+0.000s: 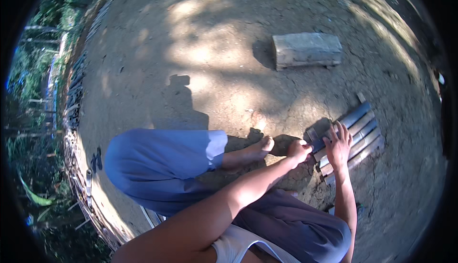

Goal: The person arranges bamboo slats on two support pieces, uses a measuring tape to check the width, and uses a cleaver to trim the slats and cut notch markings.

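A small row of bamboo pieces (366,140), laid side by side like a little raft, rests on the ground at the right. Crosswise strips show at its near and far ends. My right hand (338,146) lies over the row from above, its fingers bent around one of the dark pieces. At the row's left end, my left hand (299,152) is closed in a pinch beside the same piece. Whatever sits between those fingertips is too small to make out. Part of the bamboo under the right hand is hidden.
A squared wooden block (307,51) lies on the bare dirt ground (224,62) farther off. My bent legs in blue trousers (157,163) and a bare foot (265,146) are left of the bamboo. A pair of sandals (97,159) and a bamboo-edged border (74,96) are at far left.
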`<state>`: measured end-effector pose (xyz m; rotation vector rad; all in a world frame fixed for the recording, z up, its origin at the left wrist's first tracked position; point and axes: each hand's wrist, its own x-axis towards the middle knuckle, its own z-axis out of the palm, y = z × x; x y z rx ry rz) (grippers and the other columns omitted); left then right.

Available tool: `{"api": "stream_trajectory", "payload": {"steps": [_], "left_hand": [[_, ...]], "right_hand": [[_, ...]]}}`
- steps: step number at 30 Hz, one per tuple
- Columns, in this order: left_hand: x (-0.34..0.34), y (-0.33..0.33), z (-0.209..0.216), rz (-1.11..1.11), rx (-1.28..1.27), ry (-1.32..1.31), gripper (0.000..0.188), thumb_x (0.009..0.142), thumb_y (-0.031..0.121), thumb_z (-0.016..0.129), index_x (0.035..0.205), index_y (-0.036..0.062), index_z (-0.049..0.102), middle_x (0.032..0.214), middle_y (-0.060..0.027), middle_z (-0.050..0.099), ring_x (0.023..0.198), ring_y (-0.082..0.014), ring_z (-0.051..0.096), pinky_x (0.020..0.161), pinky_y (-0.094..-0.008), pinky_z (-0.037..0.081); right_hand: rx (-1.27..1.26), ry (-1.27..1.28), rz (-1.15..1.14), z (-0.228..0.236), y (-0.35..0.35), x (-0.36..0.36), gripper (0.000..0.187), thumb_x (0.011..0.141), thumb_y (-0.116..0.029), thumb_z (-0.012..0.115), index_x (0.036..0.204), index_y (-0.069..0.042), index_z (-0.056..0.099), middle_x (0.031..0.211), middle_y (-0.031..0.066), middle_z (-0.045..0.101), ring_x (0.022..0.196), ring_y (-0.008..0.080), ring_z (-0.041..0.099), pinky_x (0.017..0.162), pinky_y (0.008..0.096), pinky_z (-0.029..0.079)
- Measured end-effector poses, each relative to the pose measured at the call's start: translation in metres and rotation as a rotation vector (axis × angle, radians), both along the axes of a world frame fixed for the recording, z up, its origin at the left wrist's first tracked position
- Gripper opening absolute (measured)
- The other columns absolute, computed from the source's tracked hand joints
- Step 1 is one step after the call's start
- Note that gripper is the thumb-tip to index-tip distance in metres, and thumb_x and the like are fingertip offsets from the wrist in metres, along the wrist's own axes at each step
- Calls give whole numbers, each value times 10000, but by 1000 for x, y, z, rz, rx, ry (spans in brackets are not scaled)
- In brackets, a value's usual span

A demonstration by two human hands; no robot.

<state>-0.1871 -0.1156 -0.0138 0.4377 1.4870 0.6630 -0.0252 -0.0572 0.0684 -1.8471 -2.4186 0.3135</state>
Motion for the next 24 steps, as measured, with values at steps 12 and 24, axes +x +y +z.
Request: {"api": "stream_trajectory", "payload": {"steps": [12,24], "left_hand": [[-29,113,62,-1311,1092,672,816,682,203,910,1409,93,555,1461,-79,554,1363,-285,499,1107,-441,420],[11,160,41,-1892,1077,606,1304,567,389,949,1628,108,245,1712,-71,227,1583,-258,201,1222,-683,199]], "right_hand": [[-307,-155,-205,1,-19,0,1029,750,-587,819,1531,-21,459,1667,124,333,1585,336,163,1254,619,131],[-292,-15,-333,-19,-23,2,1077,570,-533,887,1482,-74,545,1681,61,325,1593,311,163,1214,735,69]]}}
